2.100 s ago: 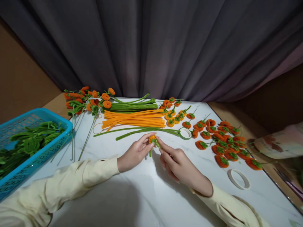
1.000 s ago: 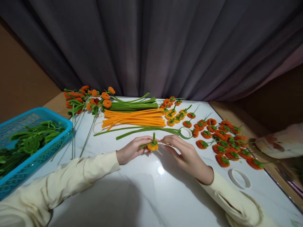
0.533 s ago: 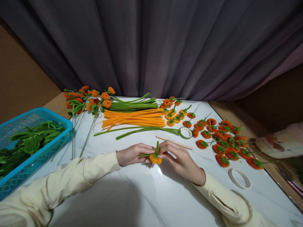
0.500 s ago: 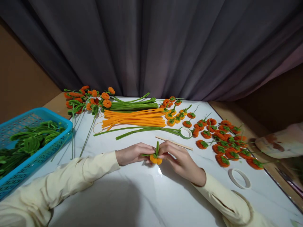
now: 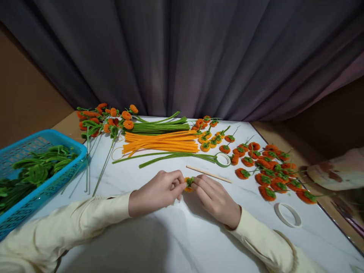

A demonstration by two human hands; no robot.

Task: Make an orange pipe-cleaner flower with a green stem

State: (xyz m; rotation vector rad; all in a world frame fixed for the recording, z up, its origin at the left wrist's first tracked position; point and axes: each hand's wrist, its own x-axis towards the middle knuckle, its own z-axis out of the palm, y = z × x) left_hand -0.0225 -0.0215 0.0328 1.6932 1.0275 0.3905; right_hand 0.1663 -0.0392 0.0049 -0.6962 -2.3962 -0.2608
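Note:
Between my hands is a small yellow-orange pumpkin-shaped pipe-cleaner piece (image 5: 188, 188) with a green top, held low over the table. My left hand (image 5: 159, 190) pinches at its left side with thumb and forefinger; the fingertips partly cover it. From the right, my right hand (image 5: 217, 197) has its fingers closed on the green top. Just beyond my hands lies a thin wooden stick (image 5: 209, 174). A few loose green pipe cleaners (image 5: 170, 156) and a roll of tape (image 5: 223, 160) are farther back.
Orange pipe cleaners (image 5: 162, 142) and a green bundle (image 5: 162, 126) lie at the back. Finished orange pieces (image 5: 267, 180) cover the right side. A white ring (image 5: 287, 215) lies near them. At left are a blue basket (image 5: 61, 172) of green pieces and orange stemmed pieces (image 5: 128, 124).
The piece has turned and its green strips no longer stick up. My left hand has rolled over, its knuckles now higher. My right hand has shifted slightly nearer me.

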